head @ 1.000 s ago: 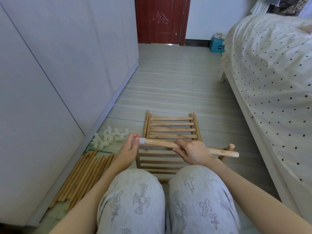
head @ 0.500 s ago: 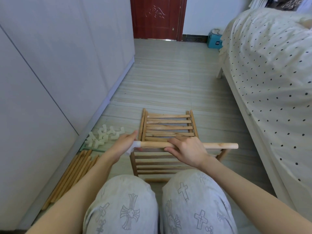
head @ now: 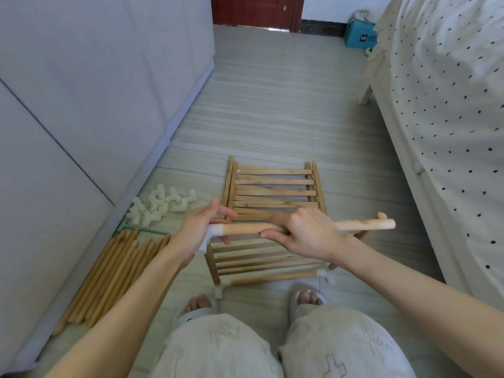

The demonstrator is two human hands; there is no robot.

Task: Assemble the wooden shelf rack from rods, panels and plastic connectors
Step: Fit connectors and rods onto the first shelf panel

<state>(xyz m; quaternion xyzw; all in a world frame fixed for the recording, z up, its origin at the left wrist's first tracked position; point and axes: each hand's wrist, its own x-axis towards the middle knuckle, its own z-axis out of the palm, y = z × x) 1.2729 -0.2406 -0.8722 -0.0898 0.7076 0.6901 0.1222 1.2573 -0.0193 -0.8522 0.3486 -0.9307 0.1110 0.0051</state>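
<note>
My right hand [head: 308, 233] grips a thick wooden rod [head: 362, 225] held level above the floor. A white plastic connector [head: 210, 237] sits on the rod's left end, and my left hand [head: 199, 230] holds that connector. Below the rod stands a partly built slatted shelf frame [head: 261, 259] with white connectors at its front corners [head: 326, 275]. A second slatted panel [head: 274, 186] lies flat on the floor just beyond it.
Several loose white connectors [head: 161, 204] lie by the wardrobe [head: 81, 105] at left, with a bundle of spare rods [head: 114, 276] nearer me. A bed with dotted cover [head: 450, 118] fills the right. My knees and slippered feet [head: 196, 309] are at the bottom.
The view has tilted down, so my feet and the frame's front rod now show. The rod has levelled out, and the connector at its left end shows more fully in my left hand.
</note>
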